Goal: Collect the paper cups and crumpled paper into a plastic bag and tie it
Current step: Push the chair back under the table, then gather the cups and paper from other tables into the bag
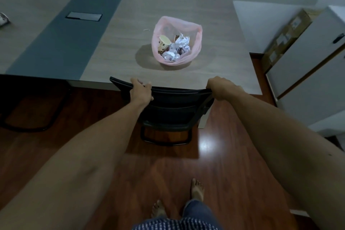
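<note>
A pink plastic bag (194, 31) stands open on the table (214, 46). Inside it lie a paper cup (164, 43) on its side and several crumpled paper balls (176, 50). Both my hands are well in front of the bag, at the table's near edge. My left hand (140, 90) grips the top left of a black chair back (177, 97). My right hand (220, 87) grips its top right corner. The chair is pushed up against the table.
A dark strip with a black cable hatch (83, 16) runs down the table at left. Another crumpled item (4, 19) lies at the far left edge. White cabinets (308, 73) and cardboard boxes (287, 37) stand at right. Wooden floor underfoot.
</note>
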`<state>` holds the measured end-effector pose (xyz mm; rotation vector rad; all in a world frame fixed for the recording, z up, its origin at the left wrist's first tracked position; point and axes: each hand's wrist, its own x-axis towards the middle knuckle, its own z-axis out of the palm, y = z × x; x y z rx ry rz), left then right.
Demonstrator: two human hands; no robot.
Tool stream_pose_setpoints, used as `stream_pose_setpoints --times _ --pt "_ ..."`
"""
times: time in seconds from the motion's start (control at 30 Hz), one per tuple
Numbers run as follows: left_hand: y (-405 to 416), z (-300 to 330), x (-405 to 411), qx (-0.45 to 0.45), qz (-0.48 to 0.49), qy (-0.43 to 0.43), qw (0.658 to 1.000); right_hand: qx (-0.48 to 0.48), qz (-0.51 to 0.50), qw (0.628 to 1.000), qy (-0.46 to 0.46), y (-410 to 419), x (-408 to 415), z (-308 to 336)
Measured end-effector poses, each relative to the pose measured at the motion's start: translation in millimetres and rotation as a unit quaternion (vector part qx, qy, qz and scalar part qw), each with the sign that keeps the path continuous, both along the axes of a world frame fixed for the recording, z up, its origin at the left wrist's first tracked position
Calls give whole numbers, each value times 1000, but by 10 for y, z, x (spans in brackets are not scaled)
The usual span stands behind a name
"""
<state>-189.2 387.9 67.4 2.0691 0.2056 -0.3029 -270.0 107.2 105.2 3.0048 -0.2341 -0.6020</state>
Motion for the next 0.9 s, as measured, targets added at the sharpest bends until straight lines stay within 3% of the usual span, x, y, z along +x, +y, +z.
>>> stream_pose_setpoints --times 0.2,0.3,0.5,0.9 --pt "168 112 88 63 -114 17 991 40 -50 998 1 57 -47 -15" --pt "171 229 201 114 -133 -28 984 109 -93 990 -8 24 -16 11" --pt "-2 444 515 151 -139 -149 967 209 -195 946 -151 -19 95 158" --pt "-713 469 1901 149 -178 -197 953 273 -191 917 -221 -404 1371 13"
